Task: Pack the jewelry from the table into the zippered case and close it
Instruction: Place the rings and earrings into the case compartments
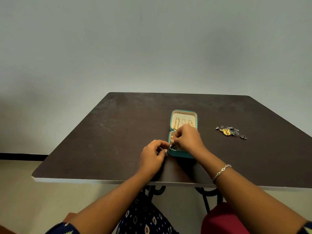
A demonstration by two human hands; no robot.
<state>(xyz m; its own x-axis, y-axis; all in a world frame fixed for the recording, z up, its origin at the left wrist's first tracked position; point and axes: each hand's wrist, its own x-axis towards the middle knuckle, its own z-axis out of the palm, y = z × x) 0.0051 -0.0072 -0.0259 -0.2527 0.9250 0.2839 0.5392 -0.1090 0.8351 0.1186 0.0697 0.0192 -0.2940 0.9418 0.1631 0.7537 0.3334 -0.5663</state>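
The teal zippered case (183, 155) lies open flat on the bench (118, 132), lid (173, 115) on the far side and tray nearer. Three gold chains (176, 123) hang side by side in the cream-lined lid (the right two look paler). At the tray's near-left corner a small dark piece (172, 146) is pinched by the left hand (152, 157) and right hand (189, 139). A cluster of silver and yellow flower jewelry (229, 131) lies well to the right of the case.

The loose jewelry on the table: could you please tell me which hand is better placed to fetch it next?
Probably the right hand: the loose jewelry lies right of the case, while the left hand sits at the case's left edge.
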